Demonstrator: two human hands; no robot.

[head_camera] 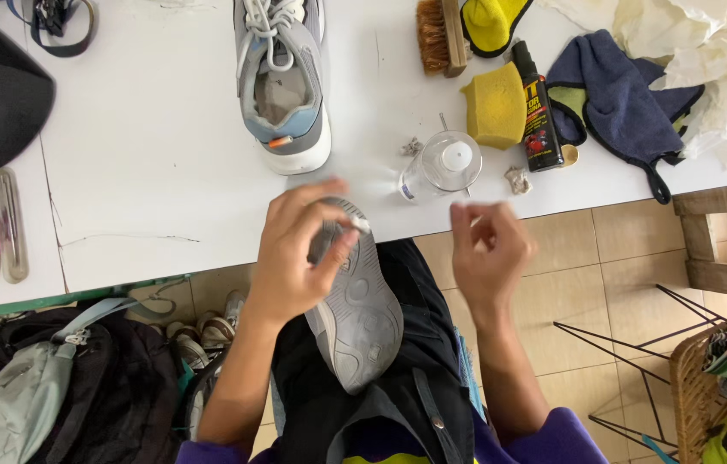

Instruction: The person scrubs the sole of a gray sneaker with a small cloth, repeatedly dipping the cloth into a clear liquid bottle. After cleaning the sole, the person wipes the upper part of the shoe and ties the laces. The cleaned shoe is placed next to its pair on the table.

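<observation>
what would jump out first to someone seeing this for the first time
The grey shoe turned sole-up on the person's lap, with the left hand gripping its toe end and the right hand raised empty beside it. Next, its matching grey sneaker upright on the white table, near a clear plastic bottle and a yellow sponge.

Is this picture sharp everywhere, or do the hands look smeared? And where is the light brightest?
Head view: both the left hand and right hand are motion-blurred at the fingers, while the shoe sole on the lap and the shoe on the table stay fairly sharp. The white table is evenly bright with soft shadows; the clear bottle shows a little glare.
</observation>
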